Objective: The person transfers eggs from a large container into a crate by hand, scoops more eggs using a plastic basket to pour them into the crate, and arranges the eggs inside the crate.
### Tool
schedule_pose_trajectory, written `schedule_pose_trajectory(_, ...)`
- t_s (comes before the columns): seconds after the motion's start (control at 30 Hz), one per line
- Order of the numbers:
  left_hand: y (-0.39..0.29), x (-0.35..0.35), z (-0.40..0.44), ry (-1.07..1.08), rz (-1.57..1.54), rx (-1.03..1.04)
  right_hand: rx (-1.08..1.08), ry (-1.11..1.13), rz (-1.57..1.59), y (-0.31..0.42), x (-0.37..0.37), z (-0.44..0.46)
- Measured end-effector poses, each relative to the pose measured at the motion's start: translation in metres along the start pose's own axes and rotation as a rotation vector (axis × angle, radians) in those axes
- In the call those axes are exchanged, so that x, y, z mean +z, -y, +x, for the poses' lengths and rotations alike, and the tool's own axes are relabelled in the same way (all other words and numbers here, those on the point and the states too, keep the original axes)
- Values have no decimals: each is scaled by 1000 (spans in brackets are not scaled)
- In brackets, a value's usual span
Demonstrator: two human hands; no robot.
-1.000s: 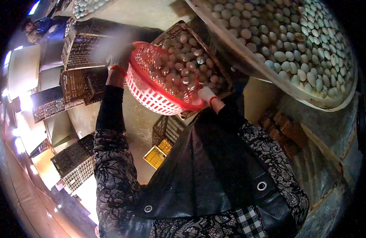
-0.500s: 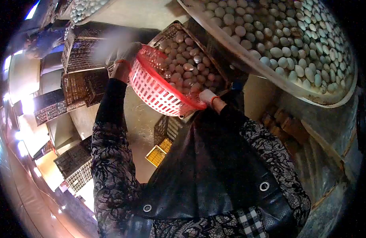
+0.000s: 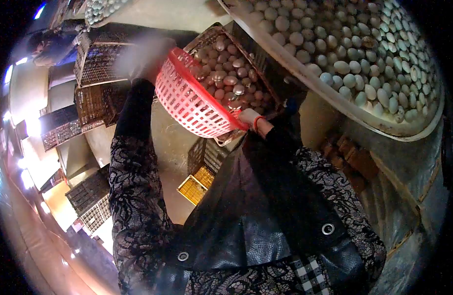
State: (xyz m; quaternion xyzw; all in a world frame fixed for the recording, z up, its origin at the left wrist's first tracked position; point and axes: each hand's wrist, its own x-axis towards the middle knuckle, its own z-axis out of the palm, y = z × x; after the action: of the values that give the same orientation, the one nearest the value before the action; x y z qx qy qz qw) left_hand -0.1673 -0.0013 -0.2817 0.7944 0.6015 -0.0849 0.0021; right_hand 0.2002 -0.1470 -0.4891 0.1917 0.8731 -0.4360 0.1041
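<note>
A red plastic basket with slotted sides is tipped on its side, its mouth facing a dark crate filled with eggs. At the upper left part of the basket's rim is my left hand, closed on it; a pale blur hides much of its fingers. My right hand, with a red band at the wrist, grips the rim's lower right end. Some eggs lie right against the rim; whether any are still inside the basket I cannot make out.
A large pale tub heaped with eggs stands at upper right. Stacked crates are on the left, a yellow crate is on the floor, and bricks lie at right. Another person is at far left.
Both hands and the basket have shifted slightly left and up. More of the eggs near the rim's lower end show. The person at far left has changed posture.
</note>
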Motion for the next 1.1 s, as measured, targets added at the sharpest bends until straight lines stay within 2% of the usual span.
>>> schedule_pose_trajectory(0.03, -13, -16, 0, 6, -3, -2, 7, -7, -37, -8, 23, 6)
schedule_pose_trajectory(0.07, -40, -49, 5, 126, -116, -43, -32, 6, -88, -39, 73, 22)
schedule_pose_trajectory(0.1, -46, -52, 8, 183, -173, -61, -71, 16, -141, -57, 98, 30)
schedule_pose_trajectory(0.13, -51, -54, 11, 240, -229, -83, -71, 15, -143, -49, 85, 24)
schedule_pose_trajectory(0.17, -51, -38, 12, 176, -483, -353, -66, 31, -142, -43, 76, 19)
schedule_pose_trajectory(0.23, -46, -24, 11, 112, -731, -622, -78, 57, -121, -31, 62, 10)
schedule_pose_trajectory(0.3, -63, -45, 15, 101, -750, -476, -91, 75, -101, -27, 54, 4)
schedule_pose_trajectory(0.33, -63, -49, 19, 103, -750, -473, -98, 80, -92, -26, 52, 1)
schedule_pose_trajectory(0.4, -68, -52, 25, 39, -271, -64, -112, 89, -70, -25, 48, -4)
schedule_pose_trajectory(0.5, -45, -12, 36, -31, -414, -27, -133, 118, -28, -23, 37, -17)
schedule_pose_trajectory(0.57, -52, -32, 45, 23, -407, 10, -144, 135, -11, -25, 26, -26)
schedule_pose_trajectory(0.63, -53, -16, 34, -120, -397, -53, -165, 166, 8, -25, 16, -36)
schedule_pose_trajectory(0.73, -28, 14, 37, -266, -270, 153, -199, 207, 26, -28, 2, -46)
schedule_pose_trajectory(0.77, -42, -6, 38, -267, -269, 139, -211, 223, 25, -30, -3, -48)
schedule_pose_trajectory(0.83, -67, -34, 44, 37, -75, 101, -235, 249, 38, -34, -10, -51)
schedule_pose_trajectory(0.87, -65, -24, 41, 40, -79, 87, -248, 263, 43, -35, -13, -52)
schedule_pose_trajectory(0.9, -63, -12, 41, 11, -258, -9, -251, 272, 37, -35, -16, -53)
schedule_pose_trajectory(0.97, -61, -6, 40, -127, -448, 5, -271, 297, 46, -39, -23, -57)
schedule_pose_trajectory(1.0, -60, -4, 39, -129, -452, -6, -277, 305, 49, -40, -26, -59)
schedule_pose_trajectory(1.07, -60, -9, 46, 113, -386, -134, -285, 321, 50, -44, -34, -63)
schedule_pose_trajectory(1.1, -64, -15, 46, 144, -350, -162, -292, 328, 50, -45, -38, -65)
